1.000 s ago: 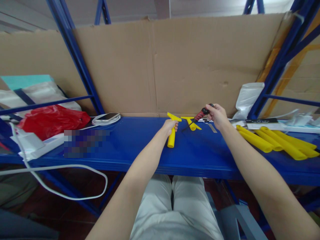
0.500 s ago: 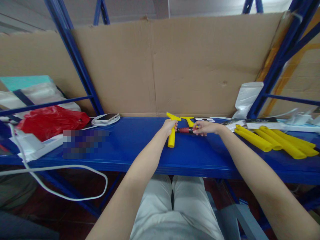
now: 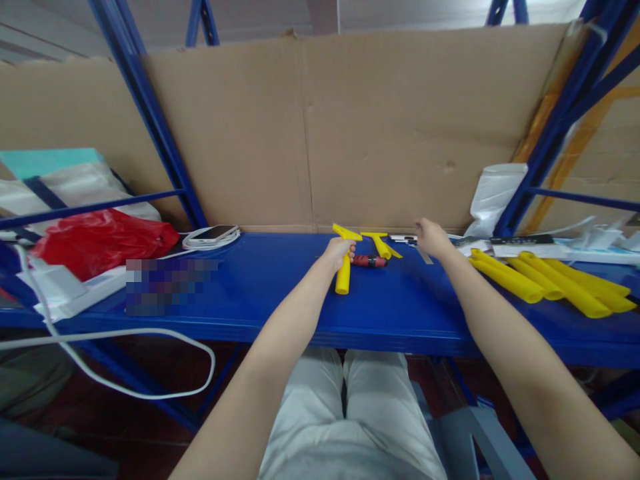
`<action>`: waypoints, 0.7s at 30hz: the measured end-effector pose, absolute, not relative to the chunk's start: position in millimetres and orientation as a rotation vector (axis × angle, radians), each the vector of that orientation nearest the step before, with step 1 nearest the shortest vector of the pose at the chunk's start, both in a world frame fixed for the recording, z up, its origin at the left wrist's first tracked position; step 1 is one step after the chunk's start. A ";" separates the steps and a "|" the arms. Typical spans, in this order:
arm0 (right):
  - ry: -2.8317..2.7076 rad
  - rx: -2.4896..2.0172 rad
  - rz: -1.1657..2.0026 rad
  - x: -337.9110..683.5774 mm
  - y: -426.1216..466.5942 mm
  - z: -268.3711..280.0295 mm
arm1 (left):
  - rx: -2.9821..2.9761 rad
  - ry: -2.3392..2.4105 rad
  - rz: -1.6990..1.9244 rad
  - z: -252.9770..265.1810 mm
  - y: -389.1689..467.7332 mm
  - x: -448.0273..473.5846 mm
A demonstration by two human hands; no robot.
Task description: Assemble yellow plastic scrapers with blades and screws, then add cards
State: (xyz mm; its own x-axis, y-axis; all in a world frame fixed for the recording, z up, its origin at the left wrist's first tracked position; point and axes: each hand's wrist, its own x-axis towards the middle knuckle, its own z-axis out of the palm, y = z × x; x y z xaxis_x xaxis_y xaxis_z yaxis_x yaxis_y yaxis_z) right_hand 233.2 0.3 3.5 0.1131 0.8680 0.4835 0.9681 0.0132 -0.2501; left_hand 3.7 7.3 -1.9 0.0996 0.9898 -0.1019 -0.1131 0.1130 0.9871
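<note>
A yellow T-shaped plastic handle [image 3: 343,279] stands upright in my left hand [image 3: 341,252], whose fingers are wrapped round it below the crosspiece. Just right of it, a red and black screwdriver [image 3: 370,261] lies on the blue shelf top, its left end hidden by that hand. My right hand [image 3: 431,237] is over the back of the shelf with its fingers drawn together. Below those fingers shows a thin pale strip [image 3: 425,256]; whether they hold it I cannot tell. Another yellow T-shaped handle [image 3: 379,245] lies behind the screwdriver.
Several yellow tubular handles [image 3: 565,283] lie at the right, before a white power strip [image 3: 590,251]. At the left are a red plastic bag [image 3: 107,243], a phone [image 3: 217,233] and a white cable [image 3: 150,332]. Cardboard [image 3: 390,133] walls the back between blue posts.
My right hand has let go of the screwdriver, which stays on the shelf, and has moved right and back. The left hand still holds the yellow handle in the same place.
</note>
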 end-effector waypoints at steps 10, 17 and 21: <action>-1.921 -2.321 0.012 246.5 14.1 -30.5 | 1.098 1.097 1.109 -1.3 6.5 3.6; -1.918 -2.349 -0.078 244.6 15.7 -33.7 | 1.083 1.100 1.099 2.0 1.9 3.4; -1.938 -2.356 -0.101 244.4 15.5 -33.7 | 1.085 1.091 1.102 2.2 0.9 3.4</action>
State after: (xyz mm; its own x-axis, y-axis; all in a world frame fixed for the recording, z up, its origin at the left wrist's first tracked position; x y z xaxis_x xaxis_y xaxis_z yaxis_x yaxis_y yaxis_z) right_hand 244.4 15.5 -33.7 0.1931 0.9753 0.1074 0.9812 -0.1913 -0.0268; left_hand 3.4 0.9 2.2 0.1162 0.9874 -0.1074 -0.1169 0.1209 0.9857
